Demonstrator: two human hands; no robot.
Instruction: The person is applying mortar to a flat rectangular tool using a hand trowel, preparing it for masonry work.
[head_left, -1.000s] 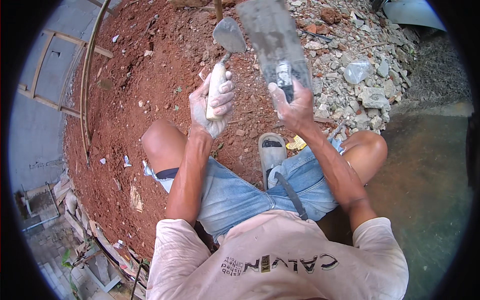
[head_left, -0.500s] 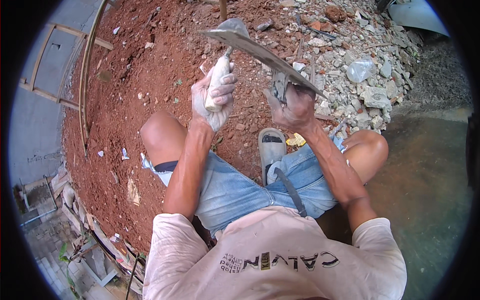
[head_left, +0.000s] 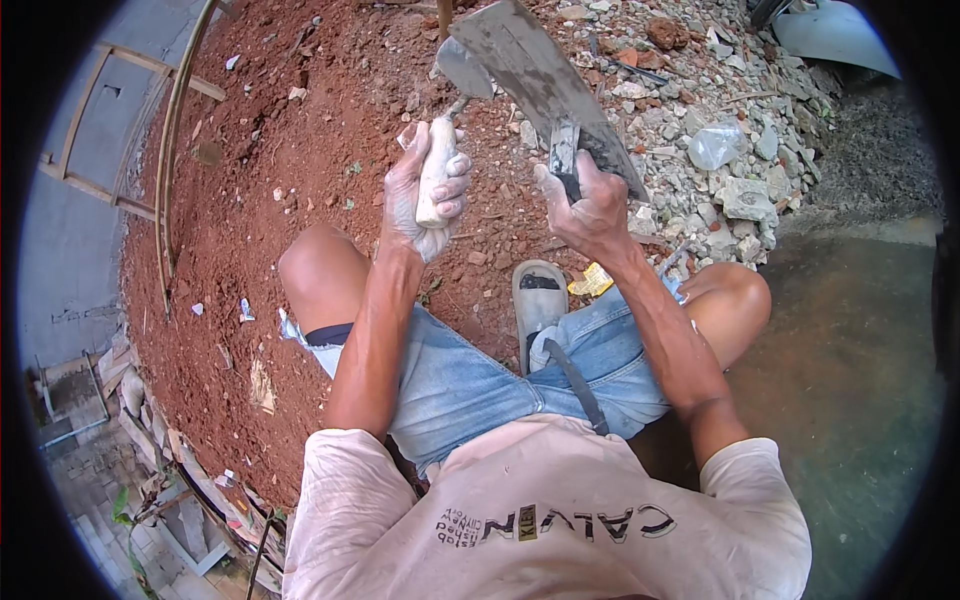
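Observation:
My left hand (head_left: 425, 195), whitened with dust, is closed round the pale handle of a pointing trowel (head_left: 465, 72). Its small rounded metal blade points up and away from me, right beside the larger blade. In my right hand (head_left: 590, 208) is the grip of a plastering trowel (head_left: 535, 75), a long flat rectangular plate with grey, damp-looking patches. The plate slants from upper left to lower right, with its handle side turned toward me. The two blades overlap in view at the plate's left edge; whether they touch I cannot tell.
Reddish soil (head_left: 240, 190) spreads ahead and to the left. Broken rubble (head_left: 750, 198) lies at the right with a clear plastic bag (head_left: 717, 146). Murky water (head_left: 840, 370) is at my right. A wooden frame (head_left: 85, 125) and bent poles (head_left: 170, 170) stand at far left.
The plastering trowel has turned from nearly edge-on, so its broad handle side now shows. The pointing trowel's blade, partly behind the plate before, now shows at the plate's left edge.

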